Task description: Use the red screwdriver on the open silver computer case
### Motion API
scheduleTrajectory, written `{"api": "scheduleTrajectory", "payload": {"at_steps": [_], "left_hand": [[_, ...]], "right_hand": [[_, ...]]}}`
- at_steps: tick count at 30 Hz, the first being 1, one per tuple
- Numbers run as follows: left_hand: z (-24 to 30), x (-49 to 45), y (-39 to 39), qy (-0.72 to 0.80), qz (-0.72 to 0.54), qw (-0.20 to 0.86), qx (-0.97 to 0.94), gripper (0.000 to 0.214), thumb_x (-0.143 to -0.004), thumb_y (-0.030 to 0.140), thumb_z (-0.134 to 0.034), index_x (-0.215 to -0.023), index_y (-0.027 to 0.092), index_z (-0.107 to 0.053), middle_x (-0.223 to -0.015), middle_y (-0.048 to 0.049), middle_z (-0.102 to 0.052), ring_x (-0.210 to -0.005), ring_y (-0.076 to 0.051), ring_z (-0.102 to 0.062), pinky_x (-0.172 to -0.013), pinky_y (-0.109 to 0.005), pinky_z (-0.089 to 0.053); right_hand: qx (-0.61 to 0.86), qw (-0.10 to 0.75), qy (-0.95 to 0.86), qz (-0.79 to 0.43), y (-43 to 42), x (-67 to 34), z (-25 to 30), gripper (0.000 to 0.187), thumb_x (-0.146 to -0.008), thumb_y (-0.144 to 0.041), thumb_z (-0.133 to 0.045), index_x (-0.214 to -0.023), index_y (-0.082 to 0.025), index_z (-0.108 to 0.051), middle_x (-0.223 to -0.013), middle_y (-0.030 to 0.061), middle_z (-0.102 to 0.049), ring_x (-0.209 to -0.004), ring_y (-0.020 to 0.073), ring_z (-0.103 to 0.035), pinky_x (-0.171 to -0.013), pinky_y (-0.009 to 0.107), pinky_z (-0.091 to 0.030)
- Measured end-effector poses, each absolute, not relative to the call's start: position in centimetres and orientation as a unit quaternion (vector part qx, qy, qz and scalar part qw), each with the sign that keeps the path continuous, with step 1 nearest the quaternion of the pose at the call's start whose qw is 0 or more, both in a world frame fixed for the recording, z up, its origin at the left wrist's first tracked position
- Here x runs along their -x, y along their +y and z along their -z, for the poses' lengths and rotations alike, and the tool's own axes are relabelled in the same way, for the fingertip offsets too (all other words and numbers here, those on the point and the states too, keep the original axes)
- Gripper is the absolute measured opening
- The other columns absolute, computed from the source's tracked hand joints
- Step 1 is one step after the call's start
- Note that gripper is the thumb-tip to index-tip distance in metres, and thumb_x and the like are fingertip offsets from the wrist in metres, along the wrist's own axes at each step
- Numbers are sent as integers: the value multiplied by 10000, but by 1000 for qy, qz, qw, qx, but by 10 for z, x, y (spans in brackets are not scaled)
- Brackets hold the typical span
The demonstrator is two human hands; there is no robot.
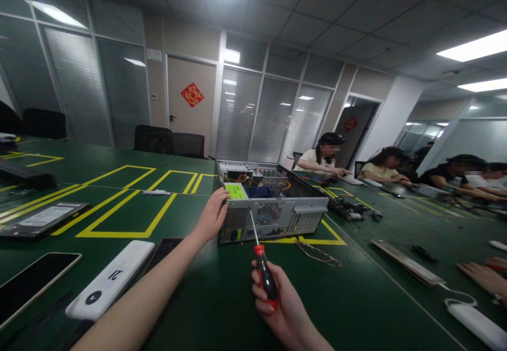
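Note:
An uncovered computer case (285,212) lies in front of me on the green table. Its rear panel faces me, and wiring shows inside. My left hand (213,215) grips the near left corner, fingers bent over the edge beside a power supply (236,190) with a bright green label. Wrapped in the fingers of my right hand (279,303) is a red and black screwdriver (265,274). Its shaft points away from me, and the tip is at the rear panel, just below the power supply. Whether the tip sits in a screw is too small to tell.
On the left lie a hard drive (45,219), a phone (39,282) and a white power bank (113,277). Glasses (319,252) rest right of the case, near dark cables (346,207). Yellow tape (114,234) marks the table. Several people sit at the right; one person's hand (485,277) is nearby.

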State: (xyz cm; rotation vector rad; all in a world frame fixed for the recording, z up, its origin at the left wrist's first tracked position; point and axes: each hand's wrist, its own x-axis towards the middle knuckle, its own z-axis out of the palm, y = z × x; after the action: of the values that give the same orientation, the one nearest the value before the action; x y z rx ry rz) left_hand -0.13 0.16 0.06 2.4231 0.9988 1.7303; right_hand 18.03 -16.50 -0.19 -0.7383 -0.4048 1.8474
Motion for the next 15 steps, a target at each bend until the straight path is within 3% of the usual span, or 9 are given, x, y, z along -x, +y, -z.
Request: {"api": "scheduleTrajectory", "payload": {"at_steps": [7, 15], "left_hand": [[-2, 2, 0, 320, -547, -1, -773, 255, -924, 245, -332, -1153, 208, -439, -1246, -101, -491, -1286, -216, -369, -1076, -474, -315], [-2, 1, 1, 317, -548, -1, -774, 251, -920, 231, -346, -1148, 194, -443, -1242, -103, -493, -1284, -206, -370, -1084, -455, -307]], "right_hand": [[301, 534, -156, -774, -161, -186, -1, 238, -760, -322, -596, -897, -131, -565, -626, -22, -519, -428, 23, -334, -340, 110, -166], [302, 528, -134, -783, -160, -186, -2, 216, -851, -316, -482, -907, -121, -554, -622, -15, -512, -423, 28, -337, -330, 109, -180]]}}
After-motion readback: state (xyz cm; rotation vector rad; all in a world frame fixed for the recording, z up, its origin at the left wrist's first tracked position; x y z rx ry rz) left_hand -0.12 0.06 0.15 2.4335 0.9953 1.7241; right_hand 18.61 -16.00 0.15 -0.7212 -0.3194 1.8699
